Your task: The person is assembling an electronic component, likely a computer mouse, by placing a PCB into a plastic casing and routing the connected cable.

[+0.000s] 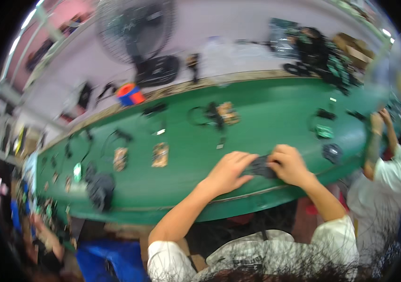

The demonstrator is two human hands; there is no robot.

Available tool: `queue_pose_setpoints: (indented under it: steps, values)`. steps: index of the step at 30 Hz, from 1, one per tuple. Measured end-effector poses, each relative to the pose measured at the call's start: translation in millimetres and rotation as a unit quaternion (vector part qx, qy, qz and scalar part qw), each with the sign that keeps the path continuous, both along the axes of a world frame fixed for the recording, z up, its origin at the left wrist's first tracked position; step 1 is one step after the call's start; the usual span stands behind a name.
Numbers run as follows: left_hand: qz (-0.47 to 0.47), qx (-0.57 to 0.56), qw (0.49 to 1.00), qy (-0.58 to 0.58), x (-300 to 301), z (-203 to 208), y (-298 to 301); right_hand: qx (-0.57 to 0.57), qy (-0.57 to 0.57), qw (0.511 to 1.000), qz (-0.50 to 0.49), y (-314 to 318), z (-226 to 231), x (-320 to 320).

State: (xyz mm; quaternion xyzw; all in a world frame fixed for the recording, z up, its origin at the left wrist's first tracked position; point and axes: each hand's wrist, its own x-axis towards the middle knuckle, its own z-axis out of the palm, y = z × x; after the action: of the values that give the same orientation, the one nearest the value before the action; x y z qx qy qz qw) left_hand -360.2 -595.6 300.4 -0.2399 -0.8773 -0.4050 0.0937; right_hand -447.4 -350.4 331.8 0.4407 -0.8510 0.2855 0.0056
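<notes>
A small dark grey piece (260, 167) is between my two hands at the near edge of the green work surface. Blur hides what kind of thing it is. On its left side, my left hand (229, 173) grips it with thumb and fingers. The fingers of my right hand (290, 165) are curled over its right end. Beyond my hands lie a black cable with a plug (215, 115) and a brown packet (228, 113). A dark bundle in clear plastic (332, 152) rests to the right of my right hand.
Along the green surface (186, 181) lie several cables, brown packets (160, 155) and a dark bundle (100, 188). A fan (137, 33) and an orange-and-blue tape roll (130, 94) stand along the far side. Another person (381, 174) works at the right, one at lower left.
</notes>
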Motion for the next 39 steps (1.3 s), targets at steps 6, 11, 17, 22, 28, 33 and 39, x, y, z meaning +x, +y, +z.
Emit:
queue_pose_setpoints:
  steps: [6, 11, 17, 22, 28, 33, 39]
  values:
    - [0.276, 0.016, 0.94, 0.198, 31.1, 59.2, -65.8, 0.045, -0.05, 0.994, -0.082, 34.6, 6.8, -6.2]
    - [0.698, -0.161, 0.669, 0.196, 141.7, 36.9, -181.9, 0.041, -0.045, 0.994, -0.095, 41.0, 4.6, -5.3]
    - [0.64, -0.272, 0.718, -0.037, 245.3, -9.1, -252.5, -0.01, -0.059, 0.998, -0.028, 40.2, 23.4, -29.0]
    - [0.614, -0.295, 0.732, 0.028, 275.5, -8.4, -297.4, -0.079, 0.01, 0.996, 0.033, -13.5, 37.9, -81.5]
    - [0.701, -0.315, 0.639, 0.014, 239.1, 11.9, -290.1, -0.073, 0.017, 0.994, -0.076, -70.0, 6.2, -203.7]
    - [0.695, -0.198, 0.678, 0.135, 190.5, 34.4, -206.7, 0.002, 0.021, 0.98, -0.197, -107.2, -19.8, -290.8]
    - [0.352, 0.319, 0.878, 0.057, 58.6, 21.9, -46.1, 0.084, 0.129, 0.983, -0.098, -183.7, -33.6, -319.1]
